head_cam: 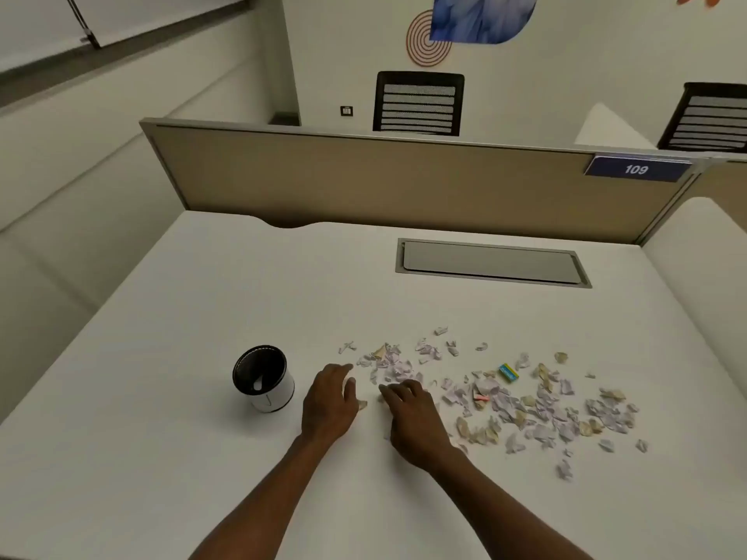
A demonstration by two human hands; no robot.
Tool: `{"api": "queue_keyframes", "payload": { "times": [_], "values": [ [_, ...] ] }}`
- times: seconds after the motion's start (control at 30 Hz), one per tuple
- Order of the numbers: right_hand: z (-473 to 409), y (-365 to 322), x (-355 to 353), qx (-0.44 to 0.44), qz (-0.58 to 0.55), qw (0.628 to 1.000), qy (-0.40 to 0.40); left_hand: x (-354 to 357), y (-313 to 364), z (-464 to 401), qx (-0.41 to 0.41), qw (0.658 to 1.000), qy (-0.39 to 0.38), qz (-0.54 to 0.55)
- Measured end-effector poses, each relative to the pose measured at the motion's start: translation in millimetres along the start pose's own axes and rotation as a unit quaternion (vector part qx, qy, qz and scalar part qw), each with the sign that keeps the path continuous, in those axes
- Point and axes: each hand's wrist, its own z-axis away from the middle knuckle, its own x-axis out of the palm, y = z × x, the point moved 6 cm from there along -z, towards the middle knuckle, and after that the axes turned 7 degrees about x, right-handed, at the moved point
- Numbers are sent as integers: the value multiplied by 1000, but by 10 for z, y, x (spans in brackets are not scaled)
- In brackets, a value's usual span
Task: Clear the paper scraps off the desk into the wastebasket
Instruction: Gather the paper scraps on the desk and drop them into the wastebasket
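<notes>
Torn paper scraps (525, 402), pale lilac, white and tan, are lying strewn across the near right part of the white counter (202, 478), spreading from a dense cluster at the middle out toward the right edge. A small blue-green rectangular piece (508, 373) is sitting among them. One tan scrap (362, 405) is lying apart from the rest, between the two hands. The left hand (329, 402) is resting palm down on the counter with fingers loosely spread, gripping nothing, its fingertips reaching the left fringe of the scraps. The right hand (412, 418) is lying just beside it, palm down, fingers curled over the nearest scraps; whether it is pinching any cannot be told. The small round white wastebasket with a black rim (263, 377) is standing upright left of the left hand, near it but apart, with something pale showing inside. Farther back, a grey rectangular hatch (491, 262) is sitting flush in the counter, and a tan partition panel (364, 183) is carrying a blue tag reading 109 (637, 169).
</notes>
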Motion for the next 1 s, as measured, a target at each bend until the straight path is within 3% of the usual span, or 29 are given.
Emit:
{"api": "queue_keyframes", "payload": {
  "times": [0.13,0.43,0.6,0.77,0.87,1.0],
  "values": [
    [27,-78,28,6,-41,999,22,-98,-48,-281,4,1000,-10,7],
    [-509,-64,-282,29,-114,991,66,166,-168,-520,95,969,-177,-146],
    [-808,-82,-265,-1,-86,996,-13,238,-160,-239,127,971,-146,-143],
    [-788,-171,-111,-44,-29,996,-70,207,-161,-23,121,985,-115,-46],
    [-653,-189,-4,-65,-10,995,-72,97,-217,5,66,995,-65,45],
    [-499,-160,11,-60,-54,996,-44,12,-281,-35,44,997,-35,60]
  ]
}}
